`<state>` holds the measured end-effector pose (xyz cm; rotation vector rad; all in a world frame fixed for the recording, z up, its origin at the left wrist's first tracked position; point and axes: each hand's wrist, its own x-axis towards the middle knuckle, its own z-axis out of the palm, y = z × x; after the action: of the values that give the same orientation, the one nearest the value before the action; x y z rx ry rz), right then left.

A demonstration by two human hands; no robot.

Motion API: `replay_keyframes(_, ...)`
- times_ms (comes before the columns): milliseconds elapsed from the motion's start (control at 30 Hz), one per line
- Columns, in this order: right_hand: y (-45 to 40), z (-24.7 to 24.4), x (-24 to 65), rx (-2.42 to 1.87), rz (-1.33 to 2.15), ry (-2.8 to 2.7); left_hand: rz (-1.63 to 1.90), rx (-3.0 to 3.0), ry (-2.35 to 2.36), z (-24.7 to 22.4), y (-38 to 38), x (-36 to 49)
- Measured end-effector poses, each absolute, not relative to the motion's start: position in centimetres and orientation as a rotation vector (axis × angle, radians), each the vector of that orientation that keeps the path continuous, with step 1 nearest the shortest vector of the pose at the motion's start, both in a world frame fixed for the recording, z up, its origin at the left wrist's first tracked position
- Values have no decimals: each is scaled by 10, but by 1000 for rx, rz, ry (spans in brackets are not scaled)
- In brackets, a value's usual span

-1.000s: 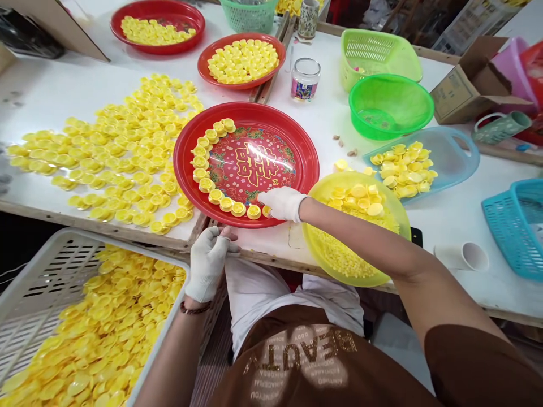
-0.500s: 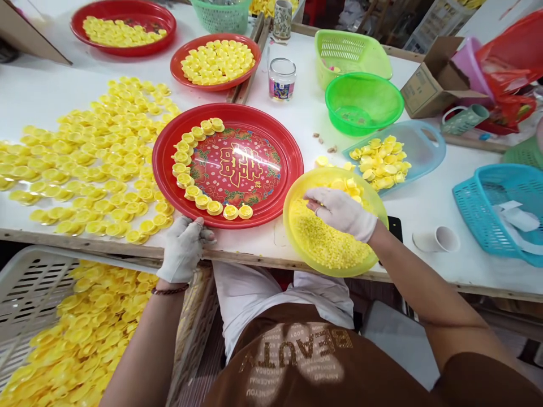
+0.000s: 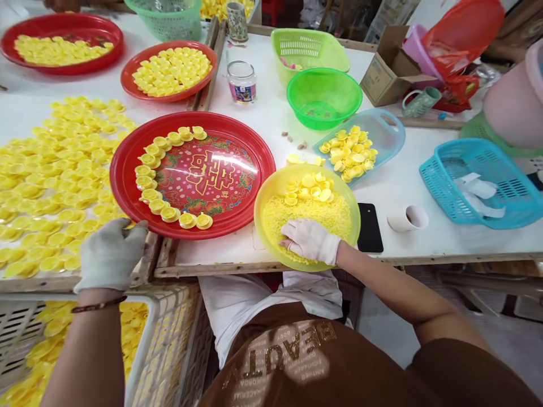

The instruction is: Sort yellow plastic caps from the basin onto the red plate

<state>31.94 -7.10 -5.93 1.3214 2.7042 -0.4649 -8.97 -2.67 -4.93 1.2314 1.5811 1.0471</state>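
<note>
A big red tray (image 3: 127, 192) with a gold character lies in front of me, yellow cups (image 3: 161, 206) lined along its left and near rim. My left hand (image 3: 111, 252), in a white glove, rests at the table's front edge by the tray's near-left rim, fingers curled; I cannot see anything in it. My gloved right hand (image 3: 309, 240) is down in the yellow bowl (image 3: 352, 217), fingers bent into the small yellow pellets (image 3: 331, 217); whether it grips any is hidden. A few yellow cups (image 3: 307, 188) lie at the bowl's far side.
Many loose yellow cups (image 3: 55, 181) cover the table at left. Two red trays (image 3: 167, 70) (image 3: 59, 48) of cups stand behind. A green bowl (image 3: 324, 99), light blue tray (image 3: 390, 130), teal basket (image 3: 479, 183), black phone (image 3: 369, 229) and white crate (image 3: 144, 333) surround. A person's arm (image 3: 513, 104) is at far right.
My right hand went from the red tray's near rim into the yellow bowl and down to its near side. My left hand slid left along the table edge. The view swung right.
</note>
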Motion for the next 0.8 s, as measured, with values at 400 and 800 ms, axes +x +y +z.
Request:
replay_keyframes(400,-69,-56,339,1903,-2083,2417,108,2291,1477,-25,6,189)
replay_keyframes(800,-34,-39,353,2338,-3553,934,502,2130,1333,-53,-7,182)
